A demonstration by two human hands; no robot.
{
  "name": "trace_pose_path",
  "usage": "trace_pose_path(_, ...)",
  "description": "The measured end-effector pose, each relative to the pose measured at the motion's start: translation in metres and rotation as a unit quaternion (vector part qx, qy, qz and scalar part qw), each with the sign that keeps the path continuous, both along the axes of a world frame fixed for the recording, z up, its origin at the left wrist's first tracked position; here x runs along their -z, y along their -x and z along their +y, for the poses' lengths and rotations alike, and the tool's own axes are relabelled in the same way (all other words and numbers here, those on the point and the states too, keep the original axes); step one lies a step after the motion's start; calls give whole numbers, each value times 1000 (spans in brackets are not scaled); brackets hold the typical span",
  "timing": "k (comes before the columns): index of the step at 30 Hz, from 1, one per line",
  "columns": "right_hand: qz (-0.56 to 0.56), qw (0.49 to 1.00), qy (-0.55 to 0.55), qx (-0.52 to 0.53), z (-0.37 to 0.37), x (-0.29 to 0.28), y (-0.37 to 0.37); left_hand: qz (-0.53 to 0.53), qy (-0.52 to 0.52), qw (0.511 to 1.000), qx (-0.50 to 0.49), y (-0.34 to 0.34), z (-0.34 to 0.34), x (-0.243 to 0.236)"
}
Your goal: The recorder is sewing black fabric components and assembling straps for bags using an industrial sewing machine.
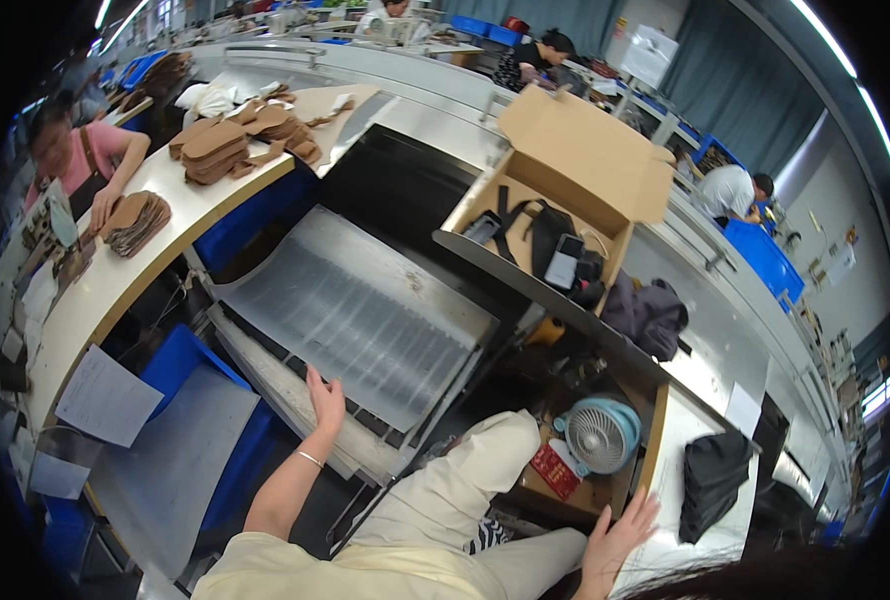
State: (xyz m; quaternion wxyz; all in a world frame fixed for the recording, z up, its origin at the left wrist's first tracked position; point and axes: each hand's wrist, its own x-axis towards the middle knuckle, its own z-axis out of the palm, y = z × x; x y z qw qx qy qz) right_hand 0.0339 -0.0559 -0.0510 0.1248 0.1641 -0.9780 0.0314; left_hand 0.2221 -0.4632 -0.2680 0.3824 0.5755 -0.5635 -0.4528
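My left hand [325,398], fingers slightly bent and apart, is at the near edge of a curved, scuffed metal sheet [350,310] on a low frame; whether it touches the edge I cannot tell. My right hand [622,530] is open with fingers spread, beside the wooden edge of a white worktop [690,410]. Left of it, below the edge, a light-blue fan [597,435] stands in a compartment near a red card [553,473]. My knees in cream trousers are between my hands.
An open cardboard box [585,150] holds straps and devices, beside grey cloth [650,315]. A black bag [715,480] lies right. Brown cut pieces [215,150] are stacked on the left bench. A co-worker in pink [105,150] sits left; others work behind. Blue bins [215,510] sit below.
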Motion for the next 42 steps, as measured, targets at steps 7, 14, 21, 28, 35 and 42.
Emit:
trace_pose_path(7,-130,760,88,-631,-287,-59,-25,23,60,998,13,20,-4,-12)
trace_pose_path(14,-450,669,-235,-543,-489,78,-73,-128,230,962,68,28,-4,-13)
trace_pose_path(21,-442,715,-101,-532,-532,185,-89,118,150,974,122,9,-14,-17)
trace_pose_path(28,-464,693,1,-552,-525,197,-80,-345,224,906,-104,-60,-238,24)
trace_pose_path(35,-489,710,-107,-496,-532,180,-89,-508,85,855,-71,-64,-293,77)
trace_pose_path(42,-456,762,-44,-457,-544,182,-109,-595,86,797,-47,-49,-288,55)
